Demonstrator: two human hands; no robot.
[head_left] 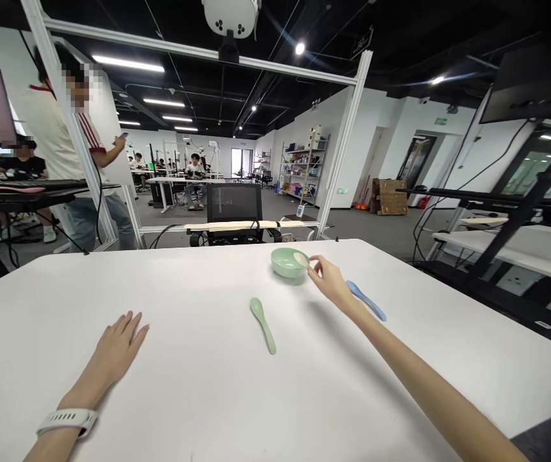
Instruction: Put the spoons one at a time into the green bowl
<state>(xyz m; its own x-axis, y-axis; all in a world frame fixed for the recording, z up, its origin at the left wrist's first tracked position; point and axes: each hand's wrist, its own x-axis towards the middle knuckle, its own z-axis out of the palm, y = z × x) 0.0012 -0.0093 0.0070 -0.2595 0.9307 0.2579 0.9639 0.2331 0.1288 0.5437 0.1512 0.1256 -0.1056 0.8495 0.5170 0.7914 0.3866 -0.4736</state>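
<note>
Left hand (114,350) flat on white table (208,398), well short and left of green bowl (285,268); fingers out straight, gripping nothing. White wristband (68,420) on that wrist. Green spoon (262,324) loose on table, short of bowl, slightly left. Blue spoon (366,300) on table right of bowl, partly hidden behind right hand (330,282). Right hand at bowl's right rim, thumb and fingertips pinched on handle of pale spoon (301,259), scoop end over bowl's inside. Black office chair (234,205) beyond bowl, past table's far edge.
</note>
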